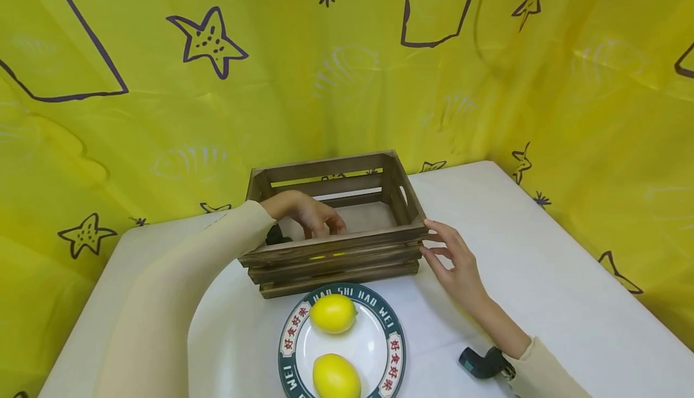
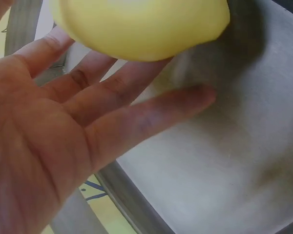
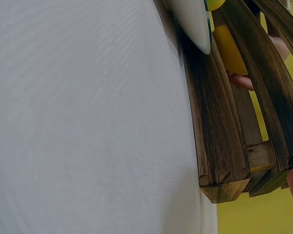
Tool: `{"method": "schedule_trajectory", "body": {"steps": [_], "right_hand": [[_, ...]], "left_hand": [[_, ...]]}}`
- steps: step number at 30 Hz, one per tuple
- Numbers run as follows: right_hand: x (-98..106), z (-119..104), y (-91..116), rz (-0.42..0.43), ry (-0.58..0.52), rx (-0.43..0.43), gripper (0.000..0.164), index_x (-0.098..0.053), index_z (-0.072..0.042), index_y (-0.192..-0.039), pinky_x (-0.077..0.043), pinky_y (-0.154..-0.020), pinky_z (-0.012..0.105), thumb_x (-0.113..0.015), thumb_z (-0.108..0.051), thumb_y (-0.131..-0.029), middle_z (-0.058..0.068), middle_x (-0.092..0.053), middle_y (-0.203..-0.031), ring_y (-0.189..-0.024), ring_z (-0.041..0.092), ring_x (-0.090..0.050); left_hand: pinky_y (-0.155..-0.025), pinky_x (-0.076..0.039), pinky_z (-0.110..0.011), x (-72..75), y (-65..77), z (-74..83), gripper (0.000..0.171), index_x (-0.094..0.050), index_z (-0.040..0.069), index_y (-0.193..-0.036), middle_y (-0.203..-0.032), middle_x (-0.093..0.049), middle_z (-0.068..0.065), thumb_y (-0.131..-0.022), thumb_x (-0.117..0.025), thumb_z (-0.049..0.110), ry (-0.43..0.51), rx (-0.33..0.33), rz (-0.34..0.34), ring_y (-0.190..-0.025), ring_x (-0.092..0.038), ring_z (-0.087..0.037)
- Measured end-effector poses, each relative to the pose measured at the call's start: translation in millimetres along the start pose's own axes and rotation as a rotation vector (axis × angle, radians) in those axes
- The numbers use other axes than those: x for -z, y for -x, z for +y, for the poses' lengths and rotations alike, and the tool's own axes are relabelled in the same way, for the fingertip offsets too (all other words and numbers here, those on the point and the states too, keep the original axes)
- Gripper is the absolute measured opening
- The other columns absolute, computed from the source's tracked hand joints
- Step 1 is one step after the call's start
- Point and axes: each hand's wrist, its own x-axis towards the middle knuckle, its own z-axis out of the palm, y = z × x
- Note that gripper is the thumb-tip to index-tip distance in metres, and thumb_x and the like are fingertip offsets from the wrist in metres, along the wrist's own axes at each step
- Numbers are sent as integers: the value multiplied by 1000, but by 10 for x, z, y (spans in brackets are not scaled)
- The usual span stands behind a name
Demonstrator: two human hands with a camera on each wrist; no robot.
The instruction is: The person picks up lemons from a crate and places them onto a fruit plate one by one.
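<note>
Inside a brown slatted wooden crate (image 1: pixel 336 262), my left hand (image 1: pixel 317 214) reaches down with its fingers bent. A yellow lemon (image 2: pixel 141 27) is held at its fingertips in the left wrist view; the thumb is mostly out of frame there. Through the slats, the right wrist view shows part of this lemon (image 3: pixel 229 51) beside a fingertip. My right hand (image 1: pixel 458 265) touches the crate's near right corner with fingertips and thumb, fingers extended. In front of the crate, a white plate (image 1: pixel 374 350) with a green lettered rim bears two lemons, an upper one (image 1: pixel 332 314) and a lower one (image 1: pixel 336 377).
The crate and plate stand on a white-covered table (image 1: pixel 461 199). Behind and to the right hangs a yellow curtain (image 1: pixel 282 103) with dark star drawings. A black wrist device (image 1: pixel 485 363) sits by my right sleeve.
</note>
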Motion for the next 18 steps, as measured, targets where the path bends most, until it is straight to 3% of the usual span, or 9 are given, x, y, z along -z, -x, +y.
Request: {"method": "schedule_trajectory", "body": {"steps": [6, 12, 18], "right_hand": [[18, -19, -9, -1, 4, 18, 68, -51, 10, -129, -53, -79, 14, -67, 33, -66, 16, -55, -127, -109, 2, -58], [28, -44, -20, -17, 6, -2, 65, -51, 10, -129, -53, -80, 14, -67, 30, -70, 13, -55, -128, -109, 0, -57], [1, -29, -15, -4, -19, -4, 66, -50, 11, -129, -53, -80, 13, -66, 32, -68, 5, -53, -132, -109, 2, -58]], "left_hand": [[-87, -56, -39, -19, 30, 27, 48, -50, 9, -129, -119, -48, -8, -84, -64, 16, -2, -65, 31, -103, -51, -18], [-87, -56, -39, -25, 57, 37, 48, -49, 11, -132, -131, -46, -10, -86, -63, 17, -13, -103, 74, -109, -51, -22], [-88, -56, -42, 3, 101, 47, 48, -50, 10, -131, -131, -47, -11, -85, -61, 20, -30, -129, 98, -111, -51, -24]]}}
